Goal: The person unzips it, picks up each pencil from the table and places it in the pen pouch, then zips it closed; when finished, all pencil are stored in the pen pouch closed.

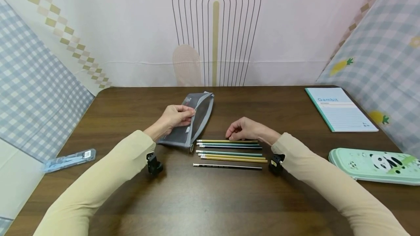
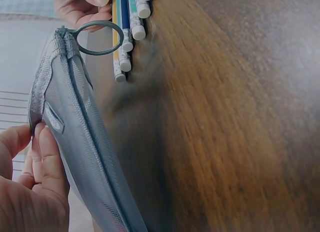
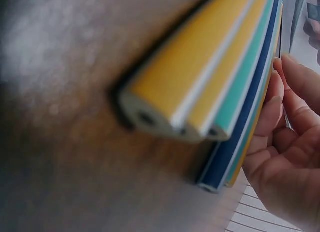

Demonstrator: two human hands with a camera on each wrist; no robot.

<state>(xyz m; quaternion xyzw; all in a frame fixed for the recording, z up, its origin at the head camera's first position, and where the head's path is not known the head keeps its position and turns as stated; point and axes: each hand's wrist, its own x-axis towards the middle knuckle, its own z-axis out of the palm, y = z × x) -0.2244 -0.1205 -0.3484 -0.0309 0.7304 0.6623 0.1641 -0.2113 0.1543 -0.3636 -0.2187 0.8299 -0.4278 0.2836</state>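
Note:
My left hand [image 1: 175, 117] pinches the upper edge of a grey mesh zip pouch [image 1: 177, 134] between thumb and fingers. Its zipped mouth gapes toward the right, and a ring [image 2: 100, 38] hangs from one corner. Right of the pouch, several pencils lie side by side, yellow, teal and dark blue, with white erasers at their left ends. A black pencil [image 1: 226, 166] lies apart, nearest the body. My right hand [image 1: 244, 128] is at the farthest yellow pencil [image 1: 242, 141], curled fingertips right beside it; I cannot tell whether they grip it.
On the right lie a green panda pencil case [image 1: 377, 165] and, farther back, a notebook [image 1: 341, 110] marked Gambit. A small blue clear packet [image 1: 70, 160] rests at the table's left edge. Patterned cloth [image 1: 141, 28] hangs behind and beside the brown table [image 1: 203, 199].

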